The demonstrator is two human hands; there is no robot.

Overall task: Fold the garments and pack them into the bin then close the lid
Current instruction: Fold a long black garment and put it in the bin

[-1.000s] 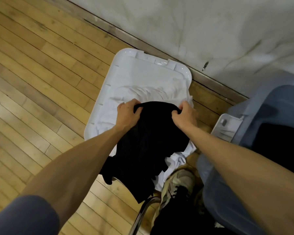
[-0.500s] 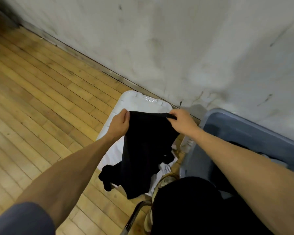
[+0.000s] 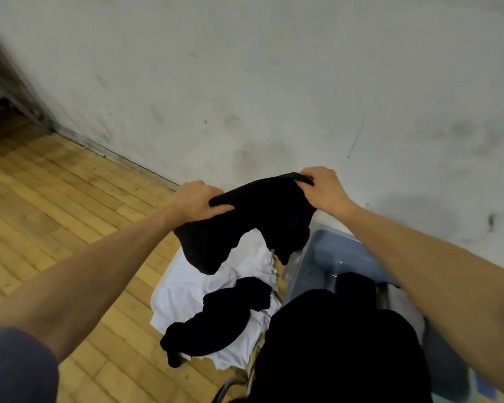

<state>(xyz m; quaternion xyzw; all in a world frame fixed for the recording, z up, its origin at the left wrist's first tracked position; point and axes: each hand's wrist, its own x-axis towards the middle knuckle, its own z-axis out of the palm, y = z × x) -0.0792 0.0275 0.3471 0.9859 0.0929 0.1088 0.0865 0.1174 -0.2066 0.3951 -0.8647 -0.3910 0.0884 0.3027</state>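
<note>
Black garment (image 3: 253,219) held up in the air by both hands, above the floor and just left of the bin. Left hand (image 3: 197,202) grips one top corner, fingers (image 3: 220,209) curled over the cloth edge; right hand (image 3: 323,187) pinches the other top corner, thumb and fingers closed round a rolled hem. Cloth sags between the two hands — two lobes hang down w/ a curved gap in the middle, so it looks like shorts or a similar piece, can't tell for sure.

Below it, a white garment (image 3: 192,289) lies crumpled on the floor, and a 2nd black garment (image 3: 216,321) sits bunched on top of the white one. Whether the lid is under the white cloth can't be told.

Grey-blue bin (image 3: 326,251) stands to the right, near the wall, open at the top; dark cloth shows inside, partly hidden by the person's dark-clad lap (image 3: 332,344) in the foreground. Right forearm crosses over the bin.

Wooden plank floor (image 3: 56,213) on the left — scuffed white wall (image 3: 245,82) behind. Blue-grey sleeve (image 3: 15,365) at bottom-left corner.
</note>
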